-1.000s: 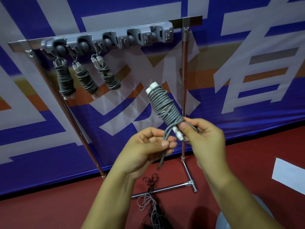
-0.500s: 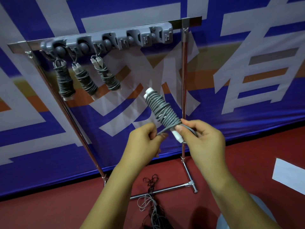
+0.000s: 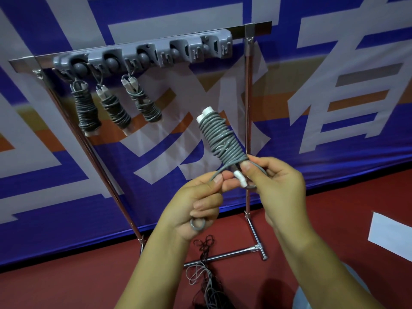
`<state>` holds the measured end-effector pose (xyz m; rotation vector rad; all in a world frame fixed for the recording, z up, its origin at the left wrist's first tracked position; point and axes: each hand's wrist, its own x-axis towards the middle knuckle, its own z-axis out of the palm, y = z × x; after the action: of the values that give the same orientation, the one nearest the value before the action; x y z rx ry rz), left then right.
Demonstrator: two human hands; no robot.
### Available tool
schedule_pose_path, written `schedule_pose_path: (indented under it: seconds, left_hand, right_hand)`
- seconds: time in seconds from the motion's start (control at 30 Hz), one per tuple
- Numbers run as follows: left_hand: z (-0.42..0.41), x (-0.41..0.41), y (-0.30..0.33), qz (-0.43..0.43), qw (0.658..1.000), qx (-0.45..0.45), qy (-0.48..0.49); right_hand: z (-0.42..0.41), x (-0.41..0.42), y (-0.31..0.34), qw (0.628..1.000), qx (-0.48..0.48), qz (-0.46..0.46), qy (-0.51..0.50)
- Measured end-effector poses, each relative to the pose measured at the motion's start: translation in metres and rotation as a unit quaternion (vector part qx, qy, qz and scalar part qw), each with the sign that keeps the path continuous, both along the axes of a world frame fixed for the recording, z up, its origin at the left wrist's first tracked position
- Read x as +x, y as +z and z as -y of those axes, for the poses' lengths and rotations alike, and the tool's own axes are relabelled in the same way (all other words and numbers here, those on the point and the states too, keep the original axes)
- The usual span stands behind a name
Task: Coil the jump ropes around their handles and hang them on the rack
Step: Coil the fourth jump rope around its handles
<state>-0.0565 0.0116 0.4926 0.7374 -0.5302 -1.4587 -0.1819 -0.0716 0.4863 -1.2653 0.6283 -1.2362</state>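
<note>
Both forearms reach forward and up before the rack (image 3: 142, 52). The right hand (image 3: 276, 186) grips the lower end of the coiled jump rope (image 3: 219, 137), tilted up-left. The left hand (image 3: 198, 201) pinches the loose rope end, fingers curled. Three coiled ropes (image 3: 113, 105) hang on the rack's left hooks.

Left hooks taken, right end of holder strip (image 3: 142, 55) standing open.
Three coiled jump ropes (image 3: 116, 105) hanging under the left hooks, blocking approach there; right upright pole (image 3: 248, 121) standing just behind the held rope bundle (image 3: 220, 139); loose cords (image 3: 207, 277) lying on the floor by the base bar (image 3: 227, 256).
</note>
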Motion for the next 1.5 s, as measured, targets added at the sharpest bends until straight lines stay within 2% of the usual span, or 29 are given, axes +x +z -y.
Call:
schedule_pose_path:
  seconds: [0.13, 0.23, 0.37, 0.53, 0.63, 0.73, 0.77, 0.83, 0.9, 1.0, 1.1, 1.27, 1.4, 1.43, 1.5]
  left_hand:
    - [-0.001, 0.003, -0.002, -0.020, 0.997, -0.061, -0.052]
    - [0.000, 0.001, 0.001, -0.004, 0.998, -0.050, -0.043]
    - [-0.001, -0.006, 0.005, 0.122, 0.992, 0.001, 0.033]
    - [-0.003, -0.006, 0.007, 0.240, 0.966, -0.012, 0.092]
    - [-0.009, -0.003, 0.012, 0.384, 0.912, -0.035, 0.140]
    - [-0.015, -0.003, 0.016, 0.538, 0.823, -0.041, 0.177]
    - [-0.017, -0.004, 0.016, 0.567, 0.801, -0.044, 0.189]
    - [-0.018, -0.006, 0.015, 0.582, 0.783, -0.053, 0.212]
    - [-0.017, -0.008, 0.012, 0.561, 0.793, -0.062, 0.227]
    - [-0.015, -0.010, 0.009, 0.490, 0.827, -0.078, 0.264]
    - [-0.014, -0.009, 0.007, 0.457, 0.839, -0.101, 0.278]
    - [-0.016, -0.004, 0.004, 0.358, 0.893, -0.169, 0.211]
    - [-0.017, -0.002, 0.012, 0.362, 0.898, -0.190, 0.165]
    - [-0.017, -0.001, 0.012, 0.364, 0.897, -0.181, 0.171]
    - [-0.020, 0.001, 0.008, 0.363, 0.897, -0.149, 0.201]
  right_hand:
    - [0.001, -0.001, 0.003, 1.000, 0.012, 0.002, 0.004]
    - [-0.001, -0.001, 0.005, 1.000, 0.010, -0.001, 0.012]
    - [-0.003, 0.000, 0.007, 1.000, 0.018, 0.002, 0.017]
    - [-0.004, -0.001, 0.008, 0.999, 0.038, -0.001, 0.035]
    - [-0.005, -0.004, 0.010, 0.998, 0.046, -0.008, 0.039]
    - [-0.008, -0.008, 0.013, 0.997, 0.055, -0.010, 0.053]
    - [-0.009, -0.010, 0.014, 0.996, 0.062, -0.005, 0.061]
    - [-0.012, -0.012, 0.016, 0.993, 0.084, 0.013, 0.085]
    - [-0.013, -0.014, 0.018, 0.987, 0.110, 0.037, 0.114]
    - [-0.015, -0.016, 0.021, 0.974, 0.150, 0.063, 0.159]
    - [-0.018, -0.018, 0.024, 0.954, 0.198, 0.089, 0.207]
    - [-0.023, -0.020, 0.032, 0.913, 0.246, 0.100, 0.309]
    - [-0.020, -0.014, 0.032, 0.874, 0.308, 0.101, 0.361]
    - [-0.019, -0.012, 0.030, 0.880, 0.303, 0.089, 0.354]
    - [-0.018, -0.008, 0.022, 0.924, 0.235, 0.017, 0.302]
